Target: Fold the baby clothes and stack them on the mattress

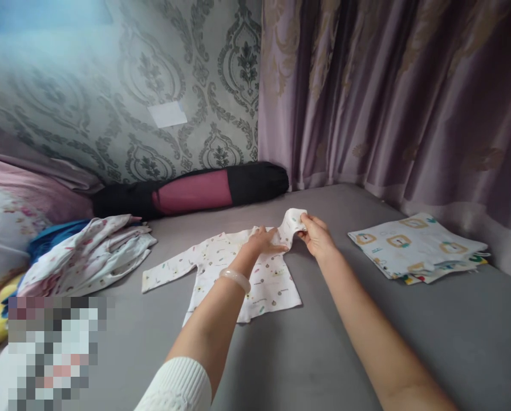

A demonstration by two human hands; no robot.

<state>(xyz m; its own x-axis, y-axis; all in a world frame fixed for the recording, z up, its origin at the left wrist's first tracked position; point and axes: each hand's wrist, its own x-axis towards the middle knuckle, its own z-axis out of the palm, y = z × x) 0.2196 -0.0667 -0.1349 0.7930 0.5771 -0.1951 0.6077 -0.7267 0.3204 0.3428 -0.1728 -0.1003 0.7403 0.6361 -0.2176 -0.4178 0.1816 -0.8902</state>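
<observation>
A small white long-sleeved shirt (270, 291) with a scattered print lies spread on the grey bed sheet (315, 354). Its left-hand sleeve reaches out flat to the side. My right hand (317, 233) pinches the cuff end of the other sleeve and holds it raised off the bed. Fingers spread, my left hand (264, 241) rests on the shirt near the shoulder where that sleeve begins. A pale bangle circles my left wrist, and part of the shirt's body is hidden under that arm.
Folded cloths with a lion-like print (418, 245) are stacked at the right. Crumpled clothes (93, 251) lie in a pile at the left. A long black and pink bag (195, 191) lies against the wall, beside purple curtains (366, 91). The lower left corner is pixelated.
</observation>
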